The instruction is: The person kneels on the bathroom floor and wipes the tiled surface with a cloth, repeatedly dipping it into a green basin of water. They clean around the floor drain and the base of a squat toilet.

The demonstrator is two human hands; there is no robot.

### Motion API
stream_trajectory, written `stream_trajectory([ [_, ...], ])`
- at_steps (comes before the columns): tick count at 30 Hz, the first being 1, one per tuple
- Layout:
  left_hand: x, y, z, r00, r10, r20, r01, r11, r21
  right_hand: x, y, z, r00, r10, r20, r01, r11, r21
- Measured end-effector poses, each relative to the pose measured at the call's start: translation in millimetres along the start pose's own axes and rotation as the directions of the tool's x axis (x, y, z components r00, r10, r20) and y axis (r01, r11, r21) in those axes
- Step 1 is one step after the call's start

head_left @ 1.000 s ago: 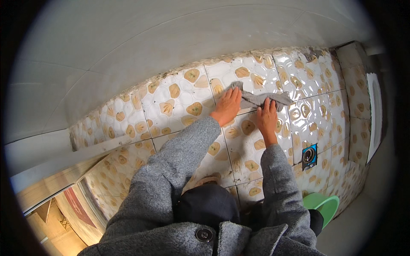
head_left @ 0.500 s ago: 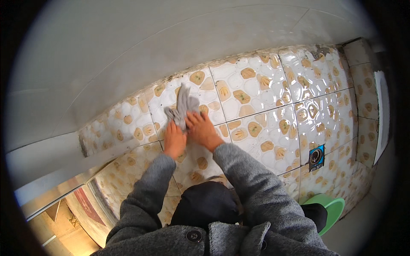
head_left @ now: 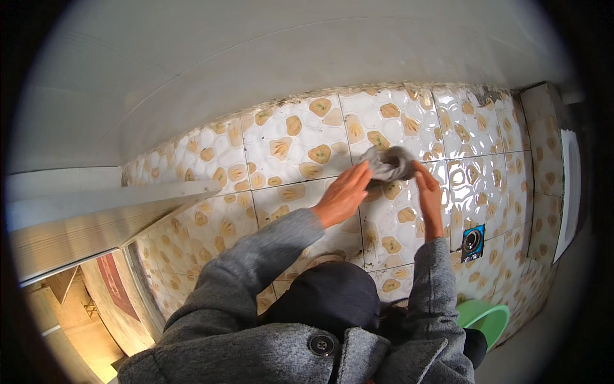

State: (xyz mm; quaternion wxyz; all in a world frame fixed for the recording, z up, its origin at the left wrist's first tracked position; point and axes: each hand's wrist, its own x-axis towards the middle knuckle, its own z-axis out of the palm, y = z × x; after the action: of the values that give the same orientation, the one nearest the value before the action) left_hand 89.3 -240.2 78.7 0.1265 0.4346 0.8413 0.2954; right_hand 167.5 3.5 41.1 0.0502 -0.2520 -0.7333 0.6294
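- Along the far edge of the tiled floor (head_left: 300, 208) runs one pale wall (head_left: 275, 51), grime lining the joint.
- Over the floor's left edge, one white panel (head_left: 121, 198) with a ribbed underside blocks sight of the tiles beneath.
- From the near edge, two grey sleeves (head_left: 246, 269) reach inward, hiding strips of floor.
- Between them, one knee in dark cloth (head_left: 332, 297) covers part of the near edge.
- At the floor's right edge, one raised tiled ledge (head_left: 543, 157), with one white strip (head_left: 567, 198) beyond it.
- Near the floor's near right corner, one green basin (head_left: 491, 326), partly covered by a dark trouser leg (head_left: 474, 345).
- Two hands: the left hand (head_left: 342, 193), fingers stretched together, touches the rag's left end; the right hand (head_left: 428, 194), fingers slightly bent, meets its right side. I cannot tell whether either is closed on it.
- One grey rag (head_left: 382, 171), bunched into a loop between the hands, right of the floor's middle; whether it touches the tiles is unclear.
- One square drain (head_left: 472, 242), blue-edged, toward the right edge.
- One dark button (head_left: 321, 345) on the coat front.
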Motion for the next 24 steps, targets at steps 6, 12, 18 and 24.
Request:
stream_trajectory([
  [6,60,-42,73,0.995,-0.025,0.093,0.008,0.983,0.183,1,85,-8,0.983,-0.145,-0.111,0.013,0.661,-0.751],
  [12,75,-115,11,0.957,-0.290,-0.001,0.281,0.928,0.245,86,18,103,0.991,-0.093,0.098,0.133,0.526,-0.840],
  [18,-17,-218,-54,0.726,-0.644,-0.242,0.688,0.684,0.243,86,-21,247,0.846,-0.304,0.439,0.532,0.413,-0.739],
  [24,-139,-157,-26,0.710,-0.672,-0.211,0.704,0.667,0.245,-26,6,304,0.626,-0.353,0.695,0.772,0.403,-0.491],
])
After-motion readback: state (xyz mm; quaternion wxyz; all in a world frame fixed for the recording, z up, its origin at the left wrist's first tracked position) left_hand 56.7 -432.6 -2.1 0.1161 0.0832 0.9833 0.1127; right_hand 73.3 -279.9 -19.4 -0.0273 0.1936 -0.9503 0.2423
